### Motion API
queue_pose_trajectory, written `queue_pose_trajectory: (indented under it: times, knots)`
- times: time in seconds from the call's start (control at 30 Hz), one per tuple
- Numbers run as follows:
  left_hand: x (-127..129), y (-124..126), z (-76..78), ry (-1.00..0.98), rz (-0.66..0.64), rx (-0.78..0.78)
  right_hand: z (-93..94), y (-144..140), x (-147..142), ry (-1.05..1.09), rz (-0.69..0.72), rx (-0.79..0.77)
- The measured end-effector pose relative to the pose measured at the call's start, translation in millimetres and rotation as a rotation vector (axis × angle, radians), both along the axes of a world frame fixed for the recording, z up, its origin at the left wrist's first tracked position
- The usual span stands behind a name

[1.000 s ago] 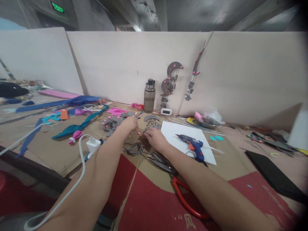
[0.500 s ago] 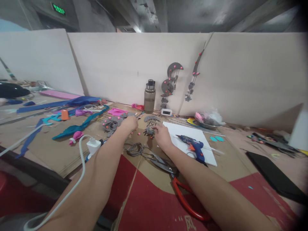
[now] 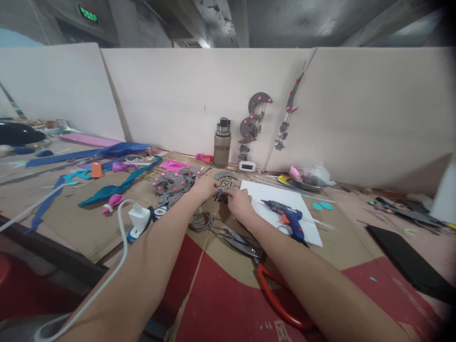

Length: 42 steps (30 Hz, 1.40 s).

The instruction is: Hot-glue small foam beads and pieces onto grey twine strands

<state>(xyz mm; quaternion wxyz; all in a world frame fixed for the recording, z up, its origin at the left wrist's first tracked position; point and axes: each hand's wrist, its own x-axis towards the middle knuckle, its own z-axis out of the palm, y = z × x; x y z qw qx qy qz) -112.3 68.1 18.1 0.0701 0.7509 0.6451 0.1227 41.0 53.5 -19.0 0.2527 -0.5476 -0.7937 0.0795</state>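
Observation:
My left hand [image 3: 205, 187] has its fingers curled closed at the left side of a small grey felt piece [image 3: 221, 195]; whatever its fingertips hold is hidden. From the other side my right hand [image 3: 239, 203] pinches that same piece, low over the cardboard. Just behind them lies a grey felt crescent [image 3: 225, 175] with thin strings. Left of my left hand is a pile of grey felt shapes [image 3: 170, 184] dotted with pink and orange balls. A coil of grey cord [image 3: 200, 222] rests in front.
Red-handled scissors [image 3: 245, 246] lie by my right forearm. A blue glue gun [image 3: 290, 217] rests on a white board [image 3: 261, 190]. Behind stand a water bottle [image 3: 221, 149] and a small clock [image 3: 247, 166]. A white plug [image 3: 138, 216] with cable is at left, a black phone [image 3: 406, 259] at right.
My left hand has moved right from the felt pile to the small grey piece, close to my right hand. My right hand stays nearly in place.

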Motion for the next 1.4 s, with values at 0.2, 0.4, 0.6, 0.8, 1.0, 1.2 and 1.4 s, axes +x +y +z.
queue_pose_trajectory:
  times: [0.2, 0.4, 0.6, 0.8, 1.0, 1.2, 1.4]
  knots:
    - [3.7, 0.6, -6.2, 0.117, 0.006, 0.054, 0.2, 1.7, 2.1, 0.041, -0.042, -0.018]
    - [0.7, 2.0, -7.3, 0.113, -0.004, 0.062, -15.0, 12.4, 0.5, 0.020, 0.045, 0.051]
    - [1.0, 4.4, -9.3, 0.081, 0.000, 0.083, -11.7, 10.6, 1.1, 0.016, 0.050, 0.043]
    - [1.9, 6.3, -12.2, 0.058, 0.013, 0.111, -2.0, 3.6, 1.0, 0.003, 0.066, 0.001]
    - [3.0, 6.2, -11.6, 0.035, 0.061, 0.125, 4.5, 0.8, 3.1, 0.091, 0.018, -0.026]
    - [2.2, 3.6, -7.2, -0.018, 0.090, 0.165, 5.2, 6.9, 8.5, 0.184, -0.039, 0.027]
    - [2.0, 6.9, -11.8, -0.037, 0.038, 0.140, 0.5, 4.6, 4.2, 0.030, -0.011, 0.031]
